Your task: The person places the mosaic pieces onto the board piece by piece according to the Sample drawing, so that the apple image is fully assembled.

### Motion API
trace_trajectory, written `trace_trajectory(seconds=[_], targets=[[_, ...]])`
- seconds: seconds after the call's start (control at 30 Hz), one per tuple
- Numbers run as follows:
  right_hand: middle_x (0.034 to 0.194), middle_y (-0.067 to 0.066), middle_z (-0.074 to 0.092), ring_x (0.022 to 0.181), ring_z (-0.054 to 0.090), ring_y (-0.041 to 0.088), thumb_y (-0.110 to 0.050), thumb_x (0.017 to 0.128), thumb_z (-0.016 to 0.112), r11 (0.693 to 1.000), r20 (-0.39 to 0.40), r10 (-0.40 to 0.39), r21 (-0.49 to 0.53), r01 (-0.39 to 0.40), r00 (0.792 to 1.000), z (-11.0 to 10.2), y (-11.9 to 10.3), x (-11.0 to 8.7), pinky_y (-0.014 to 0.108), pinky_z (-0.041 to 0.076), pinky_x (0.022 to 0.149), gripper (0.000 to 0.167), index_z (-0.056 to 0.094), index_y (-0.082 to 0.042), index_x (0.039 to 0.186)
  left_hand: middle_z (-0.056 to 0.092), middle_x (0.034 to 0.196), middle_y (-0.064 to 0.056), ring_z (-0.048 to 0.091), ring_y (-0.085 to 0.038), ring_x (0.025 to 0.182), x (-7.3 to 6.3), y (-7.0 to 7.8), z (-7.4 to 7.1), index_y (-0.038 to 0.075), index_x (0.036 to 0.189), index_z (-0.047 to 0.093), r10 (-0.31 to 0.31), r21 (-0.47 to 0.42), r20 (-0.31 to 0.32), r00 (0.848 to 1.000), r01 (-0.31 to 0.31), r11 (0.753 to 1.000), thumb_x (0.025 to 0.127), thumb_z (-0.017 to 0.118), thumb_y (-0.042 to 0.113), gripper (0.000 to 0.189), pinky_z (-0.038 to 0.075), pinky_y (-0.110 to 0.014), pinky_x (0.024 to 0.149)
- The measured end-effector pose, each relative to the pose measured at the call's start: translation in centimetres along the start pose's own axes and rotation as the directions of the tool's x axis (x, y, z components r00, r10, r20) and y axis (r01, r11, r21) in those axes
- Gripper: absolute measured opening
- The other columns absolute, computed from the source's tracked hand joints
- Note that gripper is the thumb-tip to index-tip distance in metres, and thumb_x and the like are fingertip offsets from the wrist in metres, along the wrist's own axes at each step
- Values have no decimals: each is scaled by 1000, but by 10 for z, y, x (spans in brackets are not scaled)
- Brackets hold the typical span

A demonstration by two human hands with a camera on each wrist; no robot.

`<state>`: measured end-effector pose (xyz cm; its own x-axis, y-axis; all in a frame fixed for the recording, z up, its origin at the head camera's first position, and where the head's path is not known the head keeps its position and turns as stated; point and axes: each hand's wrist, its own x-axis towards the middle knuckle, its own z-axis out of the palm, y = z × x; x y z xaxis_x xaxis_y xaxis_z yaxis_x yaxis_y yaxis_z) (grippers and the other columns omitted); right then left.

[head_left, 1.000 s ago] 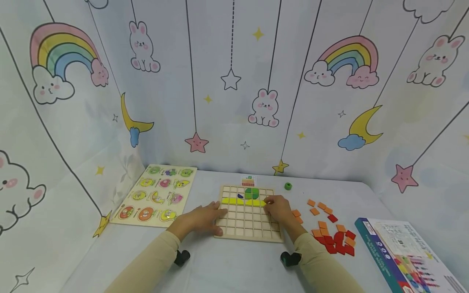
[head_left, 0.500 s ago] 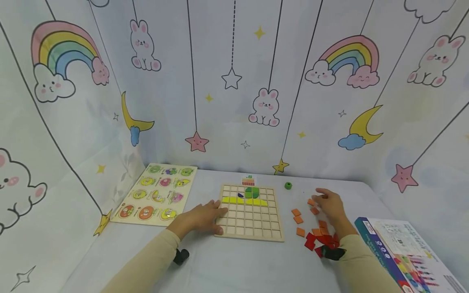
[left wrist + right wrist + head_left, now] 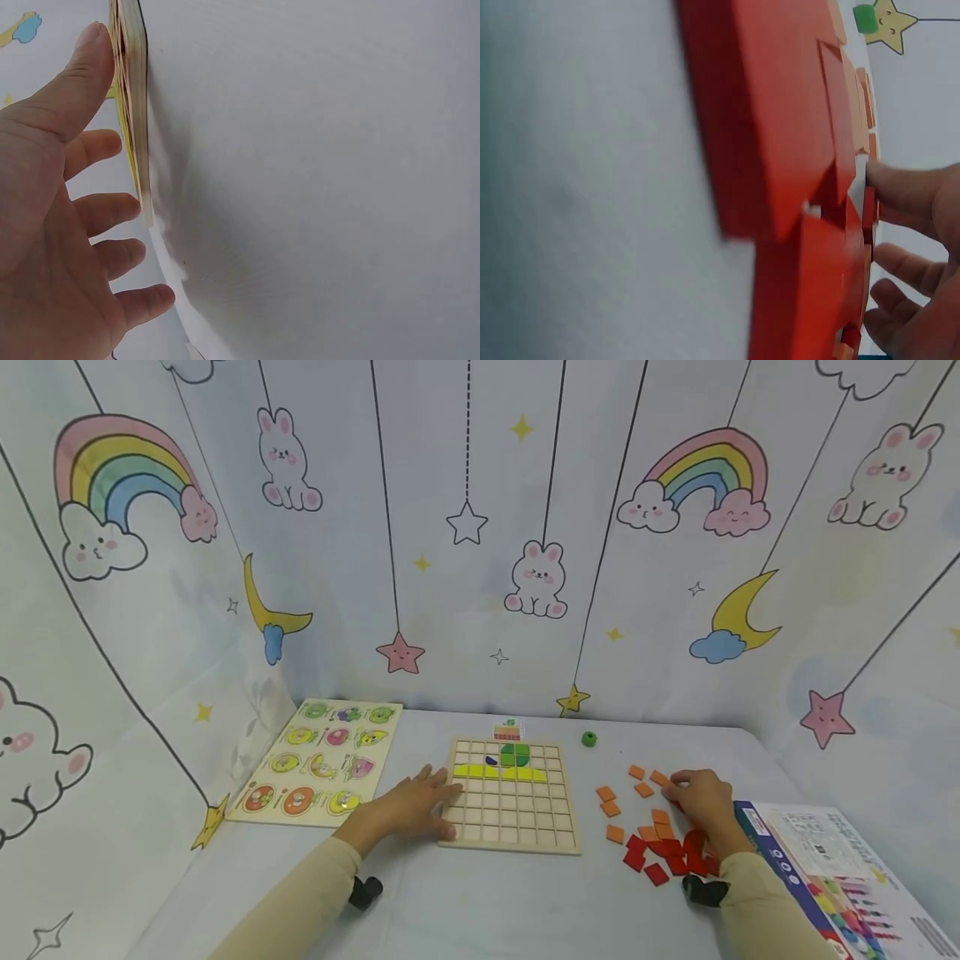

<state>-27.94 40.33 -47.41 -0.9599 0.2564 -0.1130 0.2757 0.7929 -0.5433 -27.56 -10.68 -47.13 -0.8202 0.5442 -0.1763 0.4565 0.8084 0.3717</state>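
Note:
The left hand rests against the left edge of the wooden grid board, fingers spread. In the left wrist view, the fingers lie along the board's side. Yellow tiles form a row on the board, with green tiles and a small dark blue piece above it. The right hand is over the loose tiles on the right, its fingertips beside an orange tile. Thumb and fingers look apart in the right wrist view, near a red tile; no clear grip shows.
Scattered orange tiles and red tiles lie right of the board. A small picture card and a green bead are behind. A fruit puzzle board lies left; a printed box lies right.
The right hand has left the right end of the yellow row and moved right to the loose tiles, then slightly nearer the body. The left hand keeps its place on the board.

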Motion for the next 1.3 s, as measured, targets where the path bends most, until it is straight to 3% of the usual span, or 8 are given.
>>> trace_trajectory(seconds=[0.4,0.5,0.6,0.7,0.8,0.97,1.13,1.3], targets=[[108,27,64,93,56,38,-25,97,63,994,-32,-74,-76,72,997,2,-1,-3,51,51,80,43,60,9,123,30,166,-11,18,-39,156,-6,1,-1,24,154,47,-9,-10,31,999,9,1000,86,75,56,80,21,-64,121],[114,29,63,96,56,39,-28,99,62,997,-19,-54,-59,52,998,2,-3,-5,53,53,83,48,59,9,129,31,166,-11,18,-39,155,-7,1,-3,24,154,47,-7,-9,37,999,7,1000,86,76,56,81,21,-64,121],[128,30,60,106,57,41,-35,103,58,997,-10,-50,55,51,999,5,-8,-7,55,55,92,55,54,7,138,31,166,-11,18,-39,155,-8,1,-3,24,154,47,-6,-11,42,999,6,1000,86,75,57,82,21,-65,121],[139,28,57,117,56,42,-41,106,54,982,-2,-122,148,121,993,13,-23,-7,56,53,99,58,52,3,144,31,166,-10,18,-39,156,-9,1,-4,24,155,46,-11,-13,43,999,11,1000,85,75,57,82,21,-65,121],[139,23,60,121,57,38,-42,105,57,959,4,-240,156,236,971,27,-47,-7,54,52,100,55,57,-2,143,30,166,-10,17,-39,156,-9,1,-4,23,155,46,-16,-15,41,999,16,1000,86,75,56,82,21,-65,121],[122,11,71,107,64,25,-30,99,69,910,61,-411,93,405,910,57,-98,-18,44,57,90,43,66,-5,134,31,166,-9,18,-38,156,-8,-1,-3,22,155,46,-13,-15,39,999,14,1000,86,75,57,83,21,-65,121],[109,1,74,94,64,16,-30,92,77,853,127,-500,-103,512,857,86,-135,-33,41,56,84,41,71,-8,126,34,165,-6,19,-35,156,-7,0,-4,23,156,45,-21,-12,35,999,21,1000,85,76,57,84,21,-64,121],[108,5,75,96,68,22,-26,92,77,767,172,-542,-299,568,823,102,-151,-38,45,58,83,38,72,-8,125,34,165,-6,20,-36,156,-7,3,-5,22,155,45,-25,-25,33,999,26,999,85,77,55,84,21,-64,121]])
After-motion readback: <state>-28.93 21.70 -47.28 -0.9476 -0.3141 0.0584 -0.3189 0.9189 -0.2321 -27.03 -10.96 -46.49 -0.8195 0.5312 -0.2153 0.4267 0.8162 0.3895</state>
